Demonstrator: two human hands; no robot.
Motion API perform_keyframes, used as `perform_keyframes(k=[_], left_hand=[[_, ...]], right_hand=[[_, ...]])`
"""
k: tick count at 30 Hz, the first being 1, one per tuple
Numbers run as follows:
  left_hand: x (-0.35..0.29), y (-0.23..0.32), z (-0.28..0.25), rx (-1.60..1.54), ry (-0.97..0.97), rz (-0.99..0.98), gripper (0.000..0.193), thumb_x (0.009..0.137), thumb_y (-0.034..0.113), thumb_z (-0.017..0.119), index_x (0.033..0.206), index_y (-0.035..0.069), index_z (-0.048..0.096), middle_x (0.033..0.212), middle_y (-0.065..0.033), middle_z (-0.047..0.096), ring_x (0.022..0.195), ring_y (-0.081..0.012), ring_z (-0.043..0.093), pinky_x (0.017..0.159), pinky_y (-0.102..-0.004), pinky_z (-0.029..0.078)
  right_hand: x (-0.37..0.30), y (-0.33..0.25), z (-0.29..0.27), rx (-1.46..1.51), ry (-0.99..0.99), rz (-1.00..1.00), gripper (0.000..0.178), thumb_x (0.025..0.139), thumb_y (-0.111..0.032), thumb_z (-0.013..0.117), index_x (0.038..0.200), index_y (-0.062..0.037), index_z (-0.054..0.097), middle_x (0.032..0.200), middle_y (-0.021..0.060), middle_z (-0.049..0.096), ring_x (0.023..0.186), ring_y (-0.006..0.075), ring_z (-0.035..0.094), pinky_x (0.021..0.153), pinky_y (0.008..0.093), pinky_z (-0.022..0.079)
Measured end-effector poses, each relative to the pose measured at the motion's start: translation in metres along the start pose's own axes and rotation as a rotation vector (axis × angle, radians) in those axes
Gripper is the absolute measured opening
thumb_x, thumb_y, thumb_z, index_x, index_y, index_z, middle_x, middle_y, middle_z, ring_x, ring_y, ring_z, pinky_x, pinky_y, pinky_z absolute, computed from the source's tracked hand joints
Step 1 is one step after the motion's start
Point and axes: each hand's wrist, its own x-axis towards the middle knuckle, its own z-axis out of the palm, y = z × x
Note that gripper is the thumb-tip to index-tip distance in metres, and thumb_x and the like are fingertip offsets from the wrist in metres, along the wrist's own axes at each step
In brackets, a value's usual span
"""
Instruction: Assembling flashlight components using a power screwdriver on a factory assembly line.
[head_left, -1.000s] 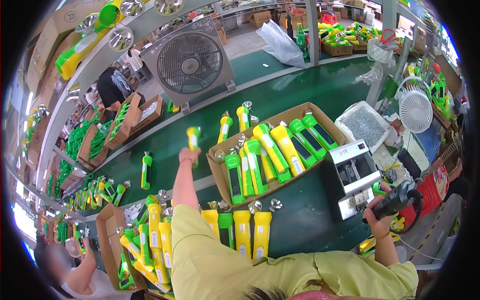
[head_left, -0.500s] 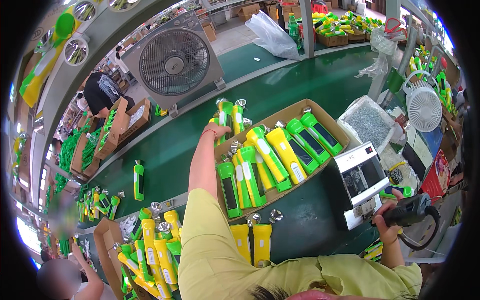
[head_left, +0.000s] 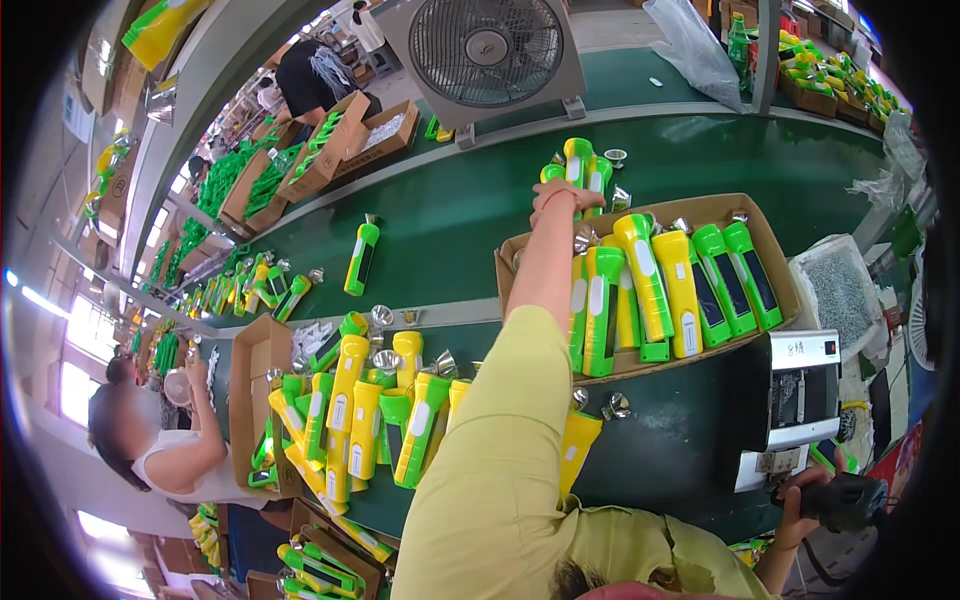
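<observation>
My left arm stretches forward past a cardboard box (head_left: 785, 285). Beyond the box's far edge, my left hand (head_left: 557, 197) is closed around a green and yellow flashlight (head_left: 577, 165), with others close beside it; its fingertips are partly hidden. Inside the box lie several flashlights, among them a yellow one (head_left: 683, 290) and green ones with dark panels, some with loose silver reflectors at their heads. At the lower right, my right hand (head_left: 797, 503) grips a dark corded electric screwdriver (head_left: 845, 502), beside a metal screw feeder (head_left: 803, 385).
A tray of small screws (head_left: 838, 290) stands behind the feeder. Many flashlights (head_left: 350, 400) are heaped at the left by another cardboard box (head_left: 262, 350). A box fan (head_left: 487, 55) stands across the green belt (head_left: 440, 225). A co-worker (head_left: 190, 440) sits at the left.
My view has swung left, so the scene sits farther right in the picture. My left hand stays at the flashlights beyond the box; my right hand still holds the electric screwdriver.
</observation>
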Motion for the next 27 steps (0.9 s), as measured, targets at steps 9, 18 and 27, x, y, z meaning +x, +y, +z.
perform_keyframes(k=[9,18,27], left_hand=[[-0.005,0.012,0.012,0.157,-0.091,-0.037,0.105,0.055,0.057,0.077,0.141,0.017,0.031,0.152,-0.0104,-0.006,0.134,-0.0394,0.019,0.094,-0.0630,0.034],[-0.015,-0.014,-0.014,0.177,-0.037,-0.061,0.124,0.050,0.052,0.081,0.144,0.005,0.015,0.150,-0.0123,0.014,0.133,-0.0262,0.027,0.105,-0.0476,0.030],[-0.040,-0.128,-0.131,0.231,0.340,-0.022,0.102,0.048,0.044,0.078,0.133,0.003,0.039,0.144,-0.0141,0.022,0.127,-0.0332,0.033,0.099,-0.0509,0.035]], right_hand=[[0.000,0.009,-0.014,-0.225,-0.103,-0.125,0.050,0.079,-0.035,0.062,0.106,0.0012,0.043,0.066,-0.0003,0.051,0.066,0.0106,0.051,0.100,0.0330,0.024],[-0.005,-0.005,-0.014,-0.158,-0.058,-0.106,0.055,0.079,-0.039,0.062,0.108,0.0019,0.040,0.067,-0.0005,0.053,0.067,0.0107,0.051,0.104,0.0365,0.016],[0.005,-0.012,0.000,0.016,-0.035,-0.154,0.053,0.080,-0.030,0.063,0.111,0.0038,0.038,0.065,0.0030,0.052,0.060,0.0116,0.051,0.096,0.0329,0.030]])
